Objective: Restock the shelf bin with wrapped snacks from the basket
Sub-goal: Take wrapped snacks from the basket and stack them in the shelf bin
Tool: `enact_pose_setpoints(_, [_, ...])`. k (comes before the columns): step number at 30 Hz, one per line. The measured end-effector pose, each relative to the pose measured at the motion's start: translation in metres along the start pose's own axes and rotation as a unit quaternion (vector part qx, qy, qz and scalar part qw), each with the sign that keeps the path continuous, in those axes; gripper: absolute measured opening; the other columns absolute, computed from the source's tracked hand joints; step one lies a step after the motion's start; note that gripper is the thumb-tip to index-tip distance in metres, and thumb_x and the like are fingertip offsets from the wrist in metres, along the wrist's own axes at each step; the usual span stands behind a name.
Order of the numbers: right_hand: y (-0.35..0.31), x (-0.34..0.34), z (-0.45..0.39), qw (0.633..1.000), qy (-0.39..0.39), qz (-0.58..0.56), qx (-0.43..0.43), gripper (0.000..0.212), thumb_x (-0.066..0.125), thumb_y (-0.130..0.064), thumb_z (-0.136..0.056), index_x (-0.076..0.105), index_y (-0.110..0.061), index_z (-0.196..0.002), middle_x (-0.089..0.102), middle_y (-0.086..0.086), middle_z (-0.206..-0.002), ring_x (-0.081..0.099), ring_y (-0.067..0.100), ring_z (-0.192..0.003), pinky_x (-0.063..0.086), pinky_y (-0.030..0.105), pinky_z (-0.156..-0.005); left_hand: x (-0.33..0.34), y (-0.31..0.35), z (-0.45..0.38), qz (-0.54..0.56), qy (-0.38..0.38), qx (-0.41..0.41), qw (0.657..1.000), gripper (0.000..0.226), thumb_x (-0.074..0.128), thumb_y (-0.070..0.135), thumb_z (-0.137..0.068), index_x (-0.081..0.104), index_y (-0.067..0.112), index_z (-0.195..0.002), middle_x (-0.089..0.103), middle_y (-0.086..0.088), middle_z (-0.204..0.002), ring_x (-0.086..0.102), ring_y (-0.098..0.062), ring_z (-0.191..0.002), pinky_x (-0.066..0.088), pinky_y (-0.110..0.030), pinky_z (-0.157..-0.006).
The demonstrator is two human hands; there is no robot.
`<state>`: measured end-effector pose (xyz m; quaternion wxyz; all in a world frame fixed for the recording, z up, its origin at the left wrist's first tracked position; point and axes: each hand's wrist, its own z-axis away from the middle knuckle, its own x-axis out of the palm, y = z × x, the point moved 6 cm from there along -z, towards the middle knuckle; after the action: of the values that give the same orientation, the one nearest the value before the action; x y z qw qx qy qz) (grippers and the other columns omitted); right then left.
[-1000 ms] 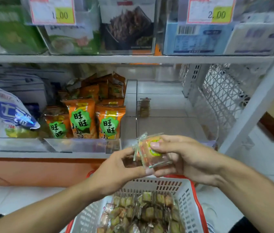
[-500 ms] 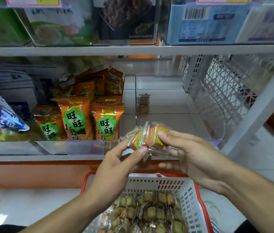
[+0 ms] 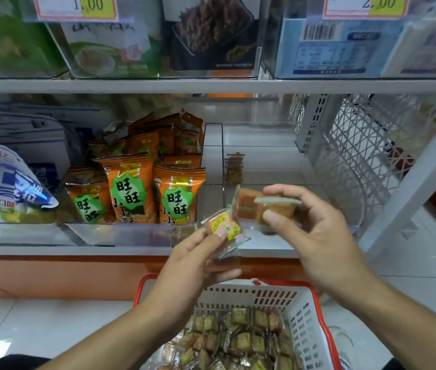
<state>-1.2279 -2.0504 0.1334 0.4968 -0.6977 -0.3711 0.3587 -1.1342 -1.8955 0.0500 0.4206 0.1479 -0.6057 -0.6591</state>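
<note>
From the head view: my left hand [image 3: 198,265] pinches one wrapped snack [image 3: 224,227] by thumb and fingers, my right hand [image 3: 310,231] clamps a small stack [image 3: 267,208] just above the clear bin [image 3: 262,145], which looks nearly bare. I'd say carry them deep, set them flat, release low so nothing slides out. Below, the basket [image 3: 305,313] sits on pale floor tiles, orange packets [image 3: 128,190] in the bin beside

white basket [image 3: 302,324] with red rim; orange snack bags [image 3: 128,188] with green badges; yellow-labelled wrapped snack [image 3: 224,225]; yellow price tags [image 3: 387,5].
</note>
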Motion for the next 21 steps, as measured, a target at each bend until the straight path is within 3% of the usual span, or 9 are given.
enact_pose_setpoints(2, [-0.019, 0.002, 0.01, 0.955, -0.025, 0.229, -0.186, 0.028, 0.074, -0.016, -0.09, 0.07, -0.028, -0.115, 0.07, -0.013, -0.113, 0.066, 0.005, -0.108, 0.05, 0.016, -0.09, 0.001, 0.003, 0.0, -0.007, 0.001, -0.005, 1.0, 0.038, 0.067, 0.051, -0.083, 0.077, 0.033, -0.115, 0.077, 0.004, -0.113, 0.074, -0.021, -0.106, 0.061, -0.041, -0.088])
enact_pose_setpoints(4, [-0.021, 0.009, 0.022, 0.899, -0.063, 0.329, -0.283, 0.031, 0.069, -0.006, -0.09, 0.072, -0.021, -0.117, 0.064, -0.006, -0.12, 0.061, 0.009, -0.114, 0.049, 0.021, -0.095, 0.001, 0.007, 0.0, -0.015, 0.001, -0.008, 1.0, 0.041, 0.064, 0.054, -0.085, 0.077, 0.029, -0.115, 0.077, 0.0, -0.114, 0.075, -0.026, -0.103, 0.061, -0.04, -0.088])
enact_pose_setpoints(7, [-0.021, 0.015, 0.033, 0.863, -0.071, 0.377, -0.329, 0.024, 0.056, -0.015, -0.101, 0.075, -0.014, -0.116, 0.063, 0.003, -0.122, 0.062, 0.02, -0.113, 0.054, 0.032, -0.086, 0.002, 0.01, 0.0, -0.037, -0.016, -0.009, 0.999, 0.044, 0.056, 0.056, -0.092, 0.075, 0.025, -0.117, 0.075, -0.009, -0.12, 0.073, -0.029, -0.109, 0.059, -0.045, -0.093])
enact_pose_setpoints(12, [-0.018, 0.018, 0.041, 0.815, -0.042, 0.463, -0.344, 0.022, 0.07, -0.013, -0.093, 0.075, -0.013, -0.114, 0.064, 0.008, -0.123, 0.06, 0.026, -0.118, 0.057, 0.042, -0.073, 0.009, 0.007, 0.005, -0.031, -0.032, -0.01, 0.999, 0.046, 0.052, 0.059, -0.091, 0.075, 0.029, -0.118, 0.076, -0.006, -0.117, 0.074, -0.025, -0.106, 0.06, -0.039, -0.085])
enact_pose_setpoints(18, [-0.013, 0.022, 0.042, 0.814, -0.113, 0.465, -0.329, 0.025, 0.067, -0.018, -0.093, 0.07, -0.02, -0.118, 0.06, 0.003, -0.128, 0.059, 0.024, -0.117, 0.057, 0.043, -0.07, 0.012, 0.008, 0.005, 0.005, -0.035, -0.023, 0.999, 0.044, 0.055, 0.057, -0.089, 0.078, 0.025, -0.11, 0.077, -0.009, -0.116, 0.075, -0.019, -0.099, 0.06, -0.034, -0.077])
enact_pose_setpoints(19, [-0.011, 0.022, 0.042, 0.83, -0.128, 0.446, -0.309, 0.026, 0.065, -0.021, -0.093, 0.071, -0.022, -0.119, 0.059, 0.0, -0.129, 0.059, 0.02, -0.116, 0.056, 0.041, -0.075, 0.012, 0.008, 0.005, 0.009, -0.033, -0.025, 0.999, 0.043, 0.058, 0.056, -0.089, 0.079, 0.023, -0.108, 0.077, -0.011, -0.114, 0.075, -0.018, -0.096, 0.061, -0.033, -0.076])
enact_pose_setpoints(21, [-0.005, 0.016, 0.038, 0.903, -0.14, 0.347, -0.211, 0.028, 0.069, -0.026, -0.091, 0.072, -0.03, -0.119, 0.058, -0.013, -0.129, 0.059, 0.011, -0.115, 0.055, 0.031, -0.085, 0.01, 0.008, 0.004, 0.008, -0.025, -0.027, 0.999, 0.038, 0.064, 0.052, -0.092, 0.079, 0.02, -0.105, 0.077, -0.013, -0.112, 0.076, -0.021, -0.096, 0.062, -0.036, -0.076])
